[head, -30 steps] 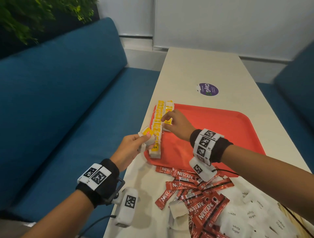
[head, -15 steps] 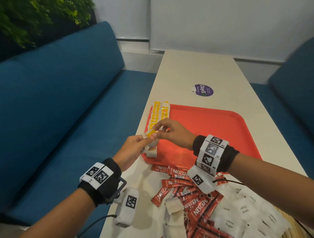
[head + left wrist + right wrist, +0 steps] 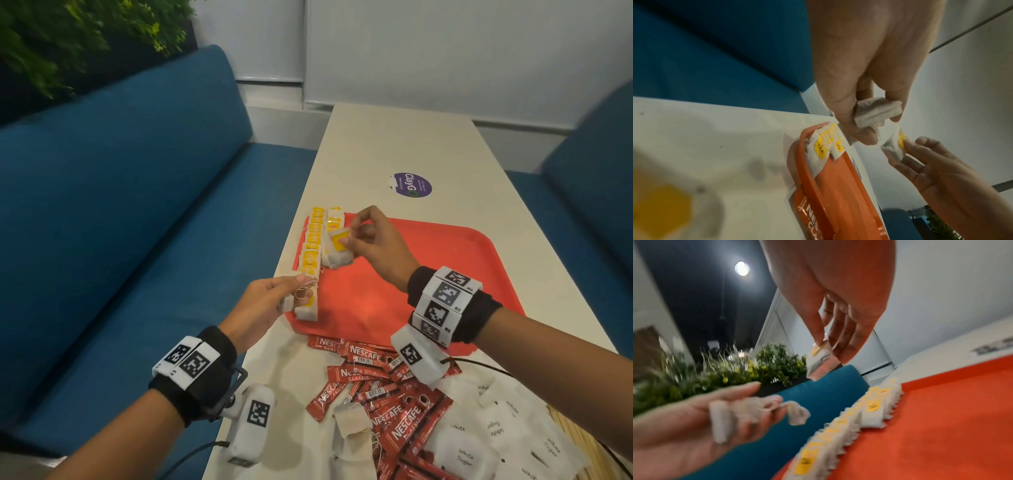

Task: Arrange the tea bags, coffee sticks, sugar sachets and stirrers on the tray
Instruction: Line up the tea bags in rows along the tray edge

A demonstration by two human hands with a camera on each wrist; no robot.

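Since a moment ago the right hand (image 3: 375,245) has lifted a tea bag (image 3: 337,248) away from the left and carries it, pinched by its yellow tag, over the tray (image 3: 428,270). Nearest, coffee sticks (image 3: 383,390) and sugar sachets (image 3: 496,431) lie heaped on the table (image 3: 394,144). At the tray's near left corner, the left hand (image 3: 263,308) pinches more tea bags (image 3: 876,112). Beyond, a row of tea bags (image 3: 311,246) lines the tray's left edge.

You have one red plastic tray (image 3: 428,274) on the white counter (image 3: 394,144). At its 9 o'clock edge, yellow-tagged white tea bags (image 3: 310,255) overlap in a row of roughly ten; exact number unclear. You hold one more in each hand. Red coffee sticks (image 3: 404,423) and white sugar sachets (image 3: 493,435) at 6 o'clock overlap beyond counting.
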